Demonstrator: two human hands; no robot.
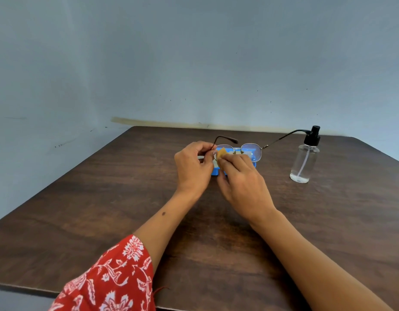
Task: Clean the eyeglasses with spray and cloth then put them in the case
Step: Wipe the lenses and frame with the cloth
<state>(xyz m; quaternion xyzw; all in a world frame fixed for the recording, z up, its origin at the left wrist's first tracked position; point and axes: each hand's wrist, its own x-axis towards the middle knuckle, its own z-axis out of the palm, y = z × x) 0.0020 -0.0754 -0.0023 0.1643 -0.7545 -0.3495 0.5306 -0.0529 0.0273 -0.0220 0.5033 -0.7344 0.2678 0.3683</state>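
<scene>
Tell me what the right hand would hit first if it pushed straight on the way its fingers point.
Probably the left lens of the eyeglasses, which the right hand already presses with the cloth; beyond lies the blue case, though depth is unclear.

Soft, even daylight, moderately bright, no hard source visible. Shadows faint and diffuse: a dim smudge on the table (104,198) under the forearms. The wall (194,52) shades unevenly, lighter at left. Small pale highlights on the spray bottle (304,162); weak sheen on the wood. Wide-angle bending shows in the table edges. Overall slightly soft, with compression smear.
</scene>
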